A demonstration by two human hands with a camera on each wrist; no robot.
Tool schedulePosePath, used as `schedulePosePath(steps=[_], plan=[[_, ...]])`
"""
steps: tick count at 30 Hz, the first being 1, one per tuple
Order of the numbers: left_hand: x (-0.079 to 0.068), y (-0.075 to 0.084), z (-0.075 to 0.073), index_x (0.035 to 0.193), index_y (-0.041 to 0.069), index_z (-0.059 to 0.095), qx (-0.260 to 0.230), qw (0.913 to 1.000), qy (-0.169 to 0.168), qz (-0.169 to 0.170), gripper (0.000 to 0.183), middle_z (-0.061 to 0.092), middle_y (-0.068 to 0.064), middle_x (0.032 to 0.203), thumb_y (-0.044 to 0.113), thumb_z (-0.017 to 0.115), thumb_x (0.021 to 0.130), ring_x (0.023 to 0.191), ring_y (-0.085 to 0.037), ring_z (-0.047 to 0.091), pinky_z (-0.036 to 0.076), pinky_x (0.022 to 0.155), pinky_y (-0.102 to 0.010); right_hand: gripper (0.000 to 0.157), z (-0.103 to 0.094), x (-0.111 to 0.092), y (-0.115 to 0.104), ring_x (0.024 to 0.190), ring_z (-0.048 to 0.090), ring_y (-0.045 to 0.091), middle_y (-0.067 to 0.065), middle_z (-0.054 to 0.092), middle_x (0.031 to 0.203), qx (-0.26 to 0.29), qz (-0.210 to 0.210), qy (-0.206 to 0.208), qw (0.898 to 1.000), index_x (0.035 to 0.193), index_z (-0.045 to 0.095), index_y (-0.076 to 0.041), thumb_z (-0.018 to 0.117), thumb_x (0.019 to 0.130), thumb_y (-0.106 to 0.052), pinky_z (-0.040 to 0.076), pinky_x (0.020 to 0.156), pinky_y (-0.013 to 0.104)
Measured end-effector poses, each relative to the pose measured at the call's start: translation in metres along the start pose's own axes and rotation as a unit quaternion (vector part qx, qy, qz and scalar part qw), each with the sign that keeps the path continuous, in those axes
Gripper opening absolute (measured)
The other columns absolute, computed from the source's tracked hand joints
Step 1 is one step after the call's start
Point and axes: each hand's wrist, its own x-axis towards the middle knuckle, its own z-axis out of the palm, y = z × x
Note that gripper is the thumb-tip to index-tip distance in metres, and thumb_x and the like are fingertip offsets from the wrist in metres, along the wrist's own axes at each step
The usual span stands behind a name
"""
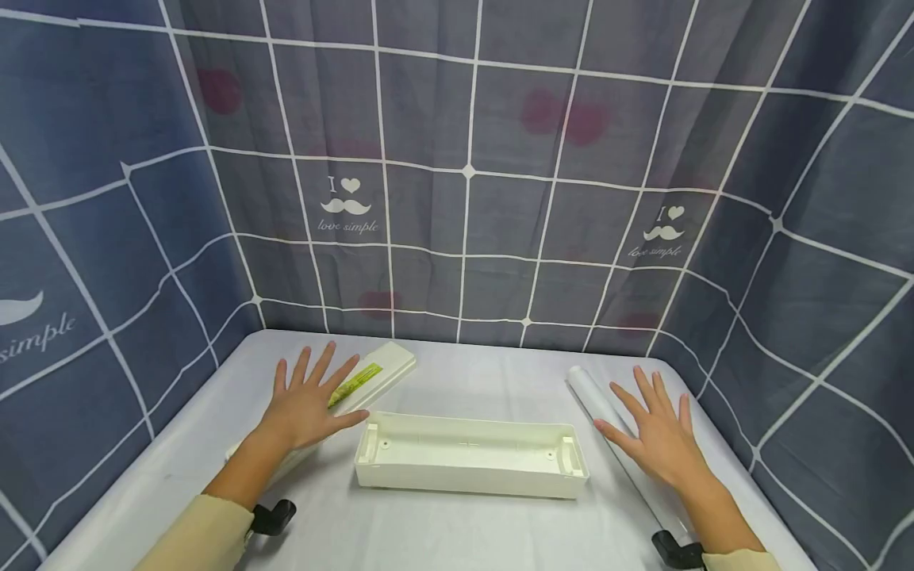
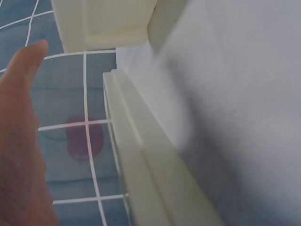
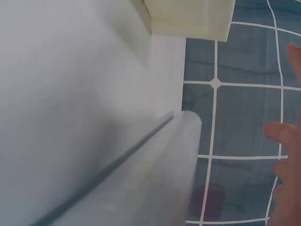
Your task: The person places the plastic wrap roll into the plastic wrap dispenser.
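A long cream plastic box (image 1: 467, 478), with its top uncovered and small end brackets inside, sits mid-table. Left of it, my left hand (image 1: 300, 411) spreads its fingers above a long cream lid (image 1: 389, 370) with a yellow-green label (image 1: 355, 385). The left wrist view shows that lid (image 2: 141, 160) below the thumb, apart from it. On the right, my right hand (image 1: 657, 440) is spread over a roll of clear film (image 1: 591, 390), which lies slantwise. In the right wrist view the roll (image 3: 162, 183) runs beside the fingers. Neither hand grips anything.
A white-covered table (image 1: 428, 531) carries these things. Dark blue-grey curtains (image 1: 428, 214) with white grid lines hang behind it and along both sides. Black wrist cameras (image 1: 274, 517) sit under both forearms.
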Motion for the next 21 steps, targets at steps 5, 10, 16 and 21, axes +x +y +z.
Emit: schedulePosePath(steps=[5, 10, 16, 21], plan=[[-0.006, 0.005, 0.007, 0.163, 0.033, 0.026, -0.027, 0.9996, 0.01, 0.007, 0.098, 0.008, -0.014, 0.173, 0.083, 0.053, 0.084, 0.156, -0.052, 0.002, -0.006, 0.119, -0.077, 0.075, 0.003, -0.014, 0.001, 0.16, -0.005, 0.039, 0.017, 0.013, 0.172, 0.014, 0.005, 0.008, 1.0, 0.153, 0.048, -0.016, 0.061, 0.095, -0.061, -0.017, 0.118, 0.073], [-0.013, 0.008, 0.015, 0.162, 0.031, 0.029, -0.06, 0.9973, 0.03, 0.028, 0.094, 0.012, -0.014, 0.173, 0.077, 0.059, 0.086, 0.156, -0.052, 0.007, 0.002, 0.12, -0.076, 0.073, 0.004, -0.028, -0.001, 0.16, -0.003, 0.041, 0.019, 0.017, 0.171, 0.034, 0.014, 0.018, 0.999, 0.151, 0.049, -0.014, 0.064, 0.095, -0.057, -0.017, 0.119, 0.072], [-0.021, 0.017, 0.02, 0.162, 0.026, 0.032, -0.12, 0.9893, 0.05, 0.066, 0.093, 0.016, -0.017, 0.171, 0.067, 0.067, 0.087, 0.155, -0.052, 0.012, 0.007, 0.12, -0.075, 0.069, 0.009, -0.046, -0.002, 0.159, 0.001, 0.043, 0.025, 0.023, 0.167, 0.064, 0.024, 0.026, 0.997, 0.151, 0.05, -0.013, 0.066, 0.096, -0.051, -0.012, 0.119, 0.074], [-0.025, 0.025, 0.025, 0.163, 0.031, 0.026, -0.196, 0.977, 0.044, 0.07, 0.093, 0.017, -0.015, 0.172, 0.059, 0.072, 0.087, 0.156, -0.051, 0.012, 0.013, 0.119, -0.076, 0.071, 0.012, -0.057, -0.001, 0.156, 0.006, 0.05, 0.028, 0.022, 0.166, 0.082, 0.044, 0.023, 0.995, 0.152, 0.047, -0.013, 0.068, 0.094, -0.05, -0.006, 0.117, 0.079]])
